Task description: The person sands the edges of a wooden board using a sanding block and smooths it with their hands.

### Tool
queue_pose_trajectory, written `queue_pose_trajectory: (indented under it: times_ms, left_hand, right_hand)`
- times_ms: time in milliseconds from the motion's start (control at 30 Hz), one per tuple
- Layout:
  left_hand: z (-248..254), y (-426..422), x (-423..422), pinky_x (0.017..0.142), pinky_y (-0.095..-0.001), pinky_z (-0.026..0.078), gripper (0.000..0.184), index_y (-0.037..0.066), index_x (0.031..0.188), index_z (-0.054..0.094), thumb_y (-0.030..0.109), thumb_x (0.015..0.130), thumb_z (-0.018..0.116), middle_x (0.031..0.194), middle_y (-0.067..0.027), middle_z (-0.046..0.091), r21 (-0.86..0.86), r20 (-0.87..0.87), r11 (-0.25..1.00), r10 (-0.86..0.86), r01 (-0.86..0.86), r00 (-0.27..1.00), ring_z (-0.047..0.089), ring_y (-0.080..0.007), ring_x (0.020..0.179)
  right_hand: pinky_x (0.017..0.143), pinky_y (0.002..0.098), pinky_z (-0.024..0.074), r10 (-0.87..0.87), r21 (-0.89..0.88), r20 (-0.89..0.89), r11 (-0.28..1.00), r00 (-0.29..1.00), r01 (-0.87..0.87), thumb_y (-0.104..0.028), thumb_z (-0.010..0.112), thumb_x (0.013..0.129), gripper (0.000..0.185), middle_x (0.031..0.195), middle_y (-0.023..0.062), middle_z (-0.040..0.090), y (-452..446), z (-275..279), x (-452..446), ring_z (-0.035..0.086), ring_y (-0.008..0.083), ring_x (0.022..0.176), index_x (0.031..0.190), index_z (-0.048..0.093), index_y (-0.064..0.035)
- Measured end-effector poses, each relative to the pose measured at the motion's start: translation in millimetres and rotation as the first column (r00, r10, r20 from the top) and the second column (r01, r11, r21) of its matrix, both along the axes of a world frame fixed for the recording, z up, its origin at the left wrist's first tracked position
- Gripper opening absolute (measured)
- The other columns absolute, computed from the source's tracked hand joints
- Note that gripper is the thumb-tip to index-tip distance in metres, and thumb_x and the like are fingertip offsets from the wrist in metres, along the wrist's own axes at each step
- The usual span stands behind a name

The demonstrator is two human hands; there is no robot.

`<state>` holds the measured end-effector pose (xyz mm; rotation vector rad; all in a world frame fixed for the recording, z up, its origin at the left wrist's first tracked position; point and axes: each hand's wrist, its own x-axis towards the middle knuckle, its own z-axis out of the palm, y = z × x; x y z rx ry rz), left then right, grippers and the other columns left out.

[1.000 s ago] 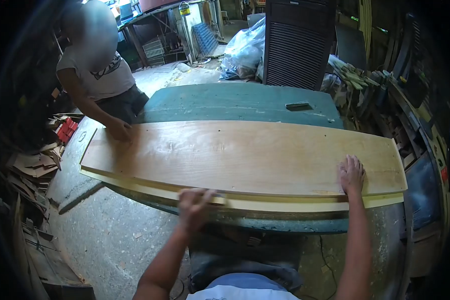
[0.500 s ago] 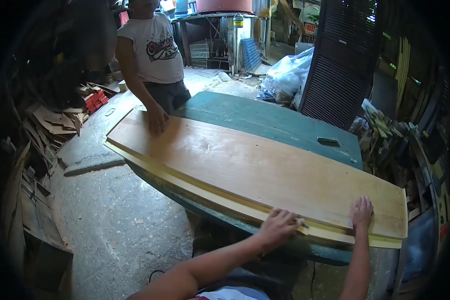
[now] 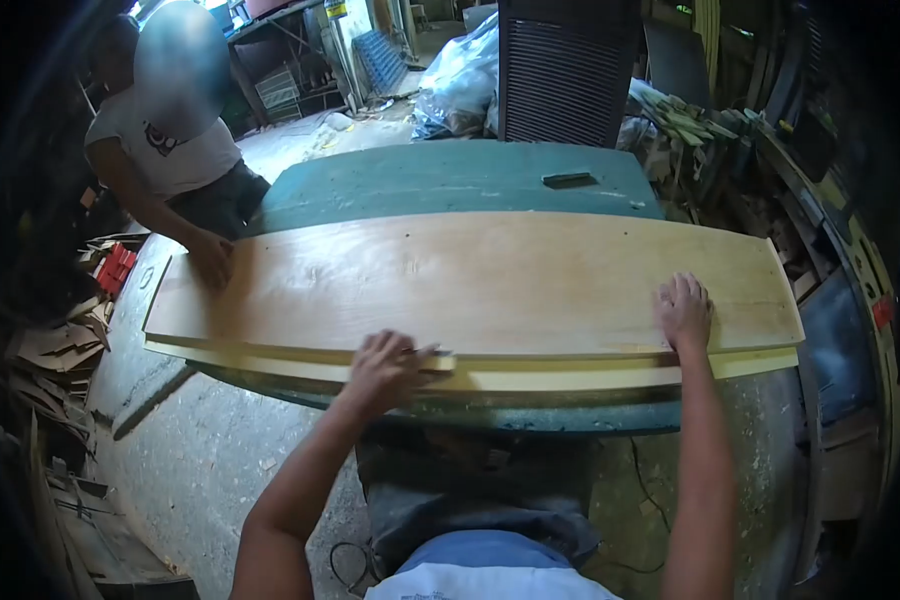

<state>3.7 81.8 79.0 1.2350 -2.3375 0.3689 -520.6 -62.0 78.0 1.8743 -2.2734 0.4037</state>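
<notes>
A long, light-brown wooden panel (image 3: 490,280) lies flat, with a paler wooden board (image 3: 530,375) showing beneath its near edge. At that edge, my left hand (image 3: 378,368) is closed around a small pale wood block (image 3: 440,361). A thin dark tip also shows by the fingers, too blurred to name. My right hand (image 3: 686,310) rests flat on the panel toward its right end, fingers stretched out and holding nothing. Another person's hand (image 3: 210,258) touches the panel's left end.
The panel lies on a green table (image 3: 400,180), where a small dark object (image 3: 569,181) sits near the back. A co-worker (image 3: 170,160) stands at the left. Wood scraps (image 3: 65,340) are piled at left, and a louvered door (image 3: 568,80) stands behind. A cord (image 3: 650,490) hangs below the table.
My left hand has slid left along the panel's near edge with the wood block. My right hand stays on the panel. The view has turned, and the co-worker leans lower over the left end.
</notes>
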Motion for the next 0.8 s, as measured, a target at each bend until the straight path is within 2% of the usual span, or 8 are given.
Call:
queue_pose_trajectory:
  times_ms: [133,267,400,500,533,600,700,800]
  left_hand:
    - [-22.4,-15.6,-110.3,0.088,-0.0431,0.047,0.046,0.019,0.131,0.073,0.032,0.087,0.074,0.112,-0.0063,0.059,0.0,-0.051,0.998,-0.061,0.061,0.997,0.058,-0.025,0.108]
    - [-11.3,-23.4,-213.0,0.088,-0.0449,0.045,0.047,0.019,0.136,0.069,0.03,0.091,0.069,0.114,-0.0064,0.059,0.003,-0.056,0.997,-0.081,0.082,0.995,0.056,-0.0245,0.113]
    - [-15.7,-22.2,-165.1,0.084,-0.0442,0.044,0.043,0.021,0.126,0.076,0.034,0.085,0.074,0.109,-0.0033,0.06,0.01,-0.112,1.0,-0.012,0.013,0.994,0.058,-0.0231,0.109]
    - [-7.1,-4.1,-53.9,0.082,-0.047,0.044,0.046,0.022,0.117,0.079,0.042,0.076,0.086,0.099,-0.0009,0.063,-0.054,-0.145,0.997,0.04,-0.048,0.989,0.062,-0.0204,0.093]
    - [-9.4,0.1,-10.9,0.08,-0.0468,0.044,0.049,0.019,0.111,0.08,0.042,0.069,0.09,0.097,-0.0015,0.063,-0.101,-0.057,0.992,0.072,-0.077,0.996,0.062,-0.0216,0.092]
    - [-13.1,8.1,57.2,0.078,-0.0461,0.045,0.051,0.017,0.109,0.08,0.04,0.065,0.091,0.095,-0.0021,0.062,-0.045,-0.112,0.994,0.092,-0.098,0.989,0.062,-0.0234,0.091]
    - [-4.4,10.3,63.1,0.077,-0.0458,0.045,0.045,0.015,0.102,0.081,0.035,0.063,0.09,0.095,-0.003,0.062,-0.022,-0.079,0.997,0.072,-0.074,0.994,0.062,-0.0255,0.091]
    - [-26.2,-6.1,-2.9,0.077,-0.0478,0.046,0.028,0.021,0.089,0.081,0.034,0.065,0.084,0.107,-0.0062,0.064,0.0,-0.16,0.995,-0.097,0.098,0.982,0.062,-0.028,0.101]
  right_hand:
    - [0.122,0.0532,0.0325,0.021,-0.01,0.011,1.0,1.0,-0.021,-0.045,0.057,0.102,0.054,0.158,0.0104,0.051,-3.0,3.9,1.3,0.042,0.0311,0.149,0.147,0.057,-0.0141]
    - [0.122,0.0507,0.0332,0.044,-0.031,0.012,0.999,0.999,-0.043,-0.044,0.056,0.103,0.054,0.158,0.0102,0.051,-5.9,-4.1,-12.1,0.043,0.031,0.148,0.149,0.056,-0.0159]
    - [0.122,0.0493,0.0341,0.091,-0.017,-0.01,0.996,0.996,-0.091,-0.045,0.054,0.104,0.053,0.158,0.0101,0.051,-12.3,-15.1,-27.4,0.044,0.0316,0.147,0.149,0.056,-0.0173]
    - [0.121,0.0497,0.0345,0.037,-0.016,0.018,0.999,0.999,-0.036,-0.045,0.053,0.105,0.053,0.158,0.0104,0.051,-8.6,-10.2,-18.8,0.044,0.0321,0.147,0.148,0.057,-0.0157]
    - [0.121,0.0498,0.0349,0.034,-0.026,-0.006,0.999,0.999,-0.034,-0.046,0.053,0.105,0.054,0.157,0.0114,0.052,-9.4,-8.5,-15.8,0.045,0.0327,0.146,0.148,0.057,-0.0146]
    - [0.121,0.05,0.0352,0.024,-0.036,-0.034,0.999,0.999,-0.025,-0.046,0.053,0.105,0.054,0.156,0.0125,0.053,-9.2,-6.1,-12.5,0.046,0.0334,0.146,0.148,0.058,-0.0136]
    - [0.118,0.0507,0.0377,0.042,-0.095,-0.079,0.994,0.996,-0.049,-0.048,0.055,0.103,0.055,0.152,0.0149,0.056,-7.4,-6.9,-11.9,0.049,0.0355,0.142,0.144,0.06,-0.0104]
    - [0.115,0.0521,0.0404,0.091,-0.098,-0.079,0.99,0.993,-0.098,-0.048,0.058,0.102,0.054,0.149,0.0165,0.058,-14.9,-13.4,-17.6,0.052,0.0374,0.137,0.138,0.062,-0.0083]
